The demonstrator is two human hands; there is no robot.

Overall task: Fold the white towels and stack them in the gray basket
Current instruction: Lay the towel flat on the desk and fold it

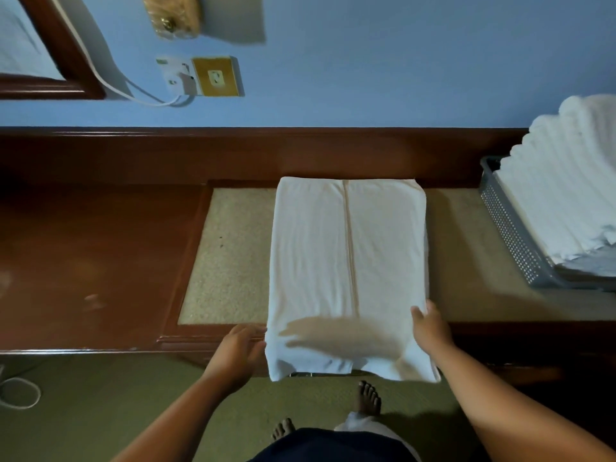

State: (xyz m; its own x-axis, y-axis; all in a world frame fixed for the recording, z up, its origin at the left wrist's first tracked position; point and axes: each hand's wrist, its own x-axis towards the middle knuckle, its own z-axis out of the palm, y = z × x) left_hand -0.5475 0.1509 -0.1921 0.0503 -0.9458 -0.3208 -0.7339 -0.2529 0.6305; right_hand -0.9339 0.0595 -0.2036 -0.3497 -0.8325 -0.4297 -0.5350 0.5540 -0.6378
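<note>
A white towel (348,261) lies folded in a long rectangle on the wooden counter (100,245), its two edges meeting in a seam down the middle. Its near end hangs slightly over the counter's front edge. My left hand (240,348) touches the towel's near left edge with fingers fairly straight. My right hand (428,326) rests at the near right edge, thumb on top and fingers at the side. The gray basket (510,228) stands at the far right, holding a tall stack of folded white towels (566,195).
The counter has a beige inlaid panel (230,258) under the towel and a raised wooden back rail. A wall socket (216,76) with a white cable sits on the blue wall. A cable loop lies on the green floor at left; my bare feet are below.
</note>
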